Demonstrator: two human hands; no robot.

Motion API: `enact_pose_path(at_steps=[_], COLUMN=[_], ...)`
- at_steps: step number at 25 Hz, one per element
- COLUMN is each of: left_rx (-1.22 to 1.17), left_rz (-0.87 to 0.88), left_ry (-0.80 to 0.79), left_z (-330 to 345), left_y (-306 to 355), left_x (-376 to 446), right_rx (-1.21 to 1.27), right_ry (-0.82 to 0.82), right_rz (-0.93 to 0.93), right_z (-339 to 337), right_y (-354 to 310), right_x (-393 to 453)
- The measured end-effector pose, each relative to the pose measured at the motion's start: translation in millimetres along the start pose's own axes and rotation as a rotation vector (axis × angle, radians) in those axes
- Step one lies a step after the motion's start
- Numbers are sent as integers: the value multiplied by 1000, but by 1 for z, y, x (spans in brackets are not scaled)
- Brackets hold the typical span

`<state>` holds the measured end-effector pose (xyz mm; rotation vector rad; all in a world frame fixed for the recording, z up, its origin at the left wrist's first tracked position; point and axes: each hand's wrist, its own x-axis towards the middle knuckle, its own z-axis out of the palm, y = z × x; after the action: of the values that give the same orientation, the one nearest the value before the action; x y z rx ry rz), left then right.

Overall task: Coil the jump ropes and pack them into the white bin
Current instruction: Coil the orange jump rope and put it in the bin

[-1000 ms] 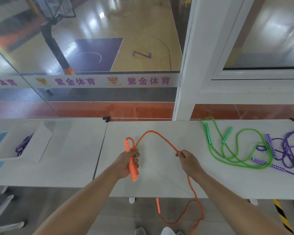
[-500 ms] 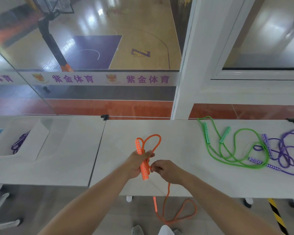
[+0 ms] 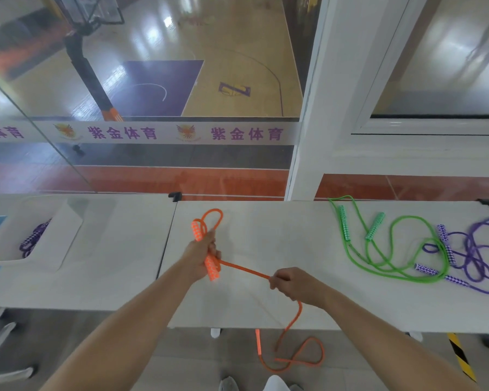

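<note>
Orange jump rope (image 3: 244,270) (one loop coiled) stretches between both fists: left hand (image 3: 198,256) grips its handle, right hand (image 3: 295,283) pinches the cord.

Illumination is bright, even and diffuse. Shadows on the table (image 3: 266,235) are faint and soft-edged. Strong white glare patches sit on the polished court floor (image 3: 158,35) beyond the glass and on the right window pane (image 3: 449,46). Wide-angle distortion bends straight lines toward the frame edges. Overall sharpness is soft; corners are blurred.
</note>
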<state>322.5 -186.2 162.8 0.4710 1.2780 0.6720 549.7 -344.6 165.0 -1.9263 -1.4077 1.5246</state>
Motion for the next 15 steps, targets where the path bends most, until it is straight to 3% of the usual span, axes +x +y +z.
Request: enact_pose_path(at_steps=[3,5,8,12,15], left_rx=[118,311,610,650,693], left_rz=[95,111,61,-3,-26], left_ry=[156,155,-26,-298,-418], left_z=[-37,-47,-28,10,24], left_y=[36,43,24,-21,-45], left_x=[12,12,-4,-22,-27], right_rx=[-7,2,8,-36,132], right_ry=[11,24,6,24,161], right_rz=[46,40,-44,-152,-164], right_z=[-22,-34,-38,-25,-20], right_y=[22,24,-3,-44,-57], right_x=[-9,-14,-10,6,15])
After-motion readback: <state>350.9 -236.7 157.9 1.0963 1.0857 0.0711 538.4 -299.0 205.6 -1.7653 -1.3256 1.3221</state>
